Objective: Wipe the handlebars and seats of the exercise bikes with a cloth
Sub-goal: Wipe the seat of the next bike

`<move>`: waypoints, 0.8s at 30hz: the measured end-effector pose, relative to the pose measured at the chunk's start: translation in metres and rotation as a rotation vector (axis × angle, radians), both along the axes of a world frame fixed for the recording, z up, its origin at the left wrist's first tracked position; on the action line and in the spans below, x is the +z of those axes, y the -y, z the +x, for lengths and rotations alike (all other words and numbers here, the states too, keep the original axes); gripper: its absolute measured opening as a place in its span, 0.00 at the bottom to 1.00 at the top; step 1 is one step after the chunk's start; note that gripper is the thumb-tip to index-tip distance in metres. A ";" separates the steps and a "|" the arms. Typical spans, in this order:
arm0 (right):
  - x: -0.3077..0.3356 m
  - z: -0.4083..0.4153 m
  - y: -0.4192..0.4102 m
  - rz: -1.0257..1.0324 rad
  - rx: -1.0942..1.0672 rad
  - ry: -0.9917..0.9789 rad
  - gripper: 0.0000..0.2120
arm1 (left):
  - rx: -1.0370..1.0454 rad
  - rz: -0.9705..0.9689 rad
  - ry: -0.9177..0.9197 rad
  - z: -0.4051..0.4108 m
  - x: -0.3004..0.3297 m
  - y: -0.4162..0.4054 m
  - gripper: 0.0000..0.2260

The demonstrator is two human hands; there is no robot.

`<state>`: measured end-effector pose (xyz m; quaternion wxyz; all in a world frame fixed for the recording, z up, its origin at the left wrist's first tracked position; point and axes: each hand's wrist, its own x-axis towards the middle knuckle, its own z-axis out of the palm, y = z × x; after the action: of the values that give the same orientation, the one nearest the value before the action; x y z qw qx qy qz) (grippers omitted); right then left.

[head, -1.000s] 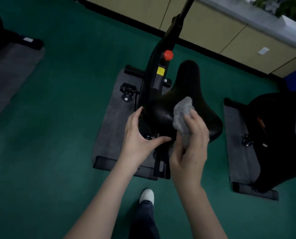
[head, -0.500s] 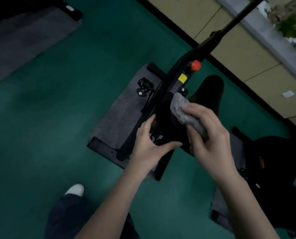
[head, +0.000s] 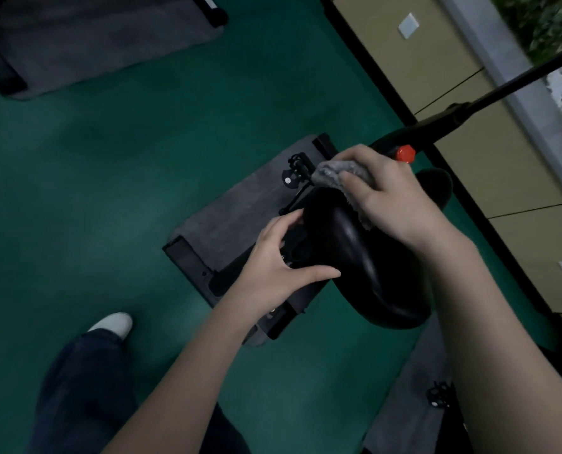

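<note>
1. Head view, looking down: a black exercise bike seat (head: 355,244) fills the middle, smooth and slightly glossy, wide and rounded at the near end and narrowing toward the far end.
2. The right hand (head: 391,201) lies on the upper part of the seat, its fingers curled round a grey cloth (head: 330,173). The cloth looks soft and nubbly, bunched into a crumpled wad, pressed against the far left side of the seat, with a little more of it showing under the palm.
3. The left hand (head: 279,267) holds the seat's left edge: the thumb lies along the near rim, and the fingers curl under the side, so this grip is clamped on the seat.
4. Beyond the right hand, the bike's black frame (head: 469,108) runs up to the right as a slim tube; a small red knob (head: 405,154) sits on it, just beside the knuckles.
5. Under the bike lies a grey, felt-like rectangular mat (head: 233,211) on a green carpet floor (head: 109,178). A black pedal (head: 294,172) hangs over the mat.
6. Lower left, a dark trouser leg (head: 82,388) ends in a white shoe (head: 114,324).
7. Beige cabinet panels (head: 502,178) with dark seams line the right side.
</note>
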<state>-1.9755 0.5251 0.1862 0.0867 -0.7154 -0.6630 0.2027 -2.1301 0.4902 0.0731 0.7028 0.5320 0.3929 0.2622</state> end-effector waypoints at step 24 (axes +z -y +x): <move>-0.015 -0.013 0.127 0.418 -0.669 0.068 0.13 | -0.166 0.202 -0.235 -0.017 0.023 -0.023 0.41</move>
<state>-1.9888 0.3985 0.1707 0.2697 -0.8651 -0.4229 0.0002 -2.1470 0.5131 0.0963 0.6144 0.6574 0.3986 0.1773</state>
